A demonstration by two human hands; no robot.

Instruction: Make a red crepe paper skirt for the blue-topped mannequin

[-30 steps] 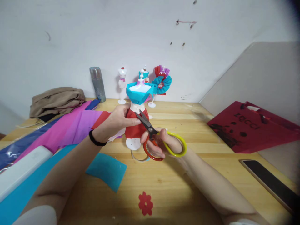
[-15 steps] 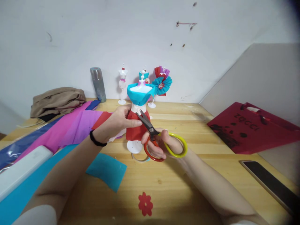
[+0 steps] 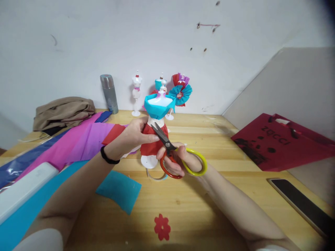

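A small white mannequin [image 3: 161, 100] wears a blue paper collar [image 3: 157, 111], a white waistband and a red paper skirt [image 3: 149, 149]. My left hand [image 3: 136, 134] grips it at the waist and skirt, thumb across the front. Its round white base [image 3: 149, 161] hangs just over the table. My right hand [image 3: 174, 158] has its fingers through the red and yellow handles of the scissors [image 3: 166, 141]. Their dark blades are slightly parted, with the tips in front of the waistband; whether they touch it I cannot tell.
Other mannequins [image 3: 136, 92] and a grey flask [image 3: 109, 94] stand by the wall. Coloured paper [image 3: 86, 141] and brown cloth [image 3: 65, 113] lie left. A blue piece [image 3: 120, 190] and red paper flower [image 3: 162, 227] lie nearer. A red bag [image 3: 277, 143] and phone [image 3: 298, 202] are right.
The mannequin's top has tilted to the right, its base shifting slightly left. The scissors have moved a little left and up, with their blades still slightly parted.
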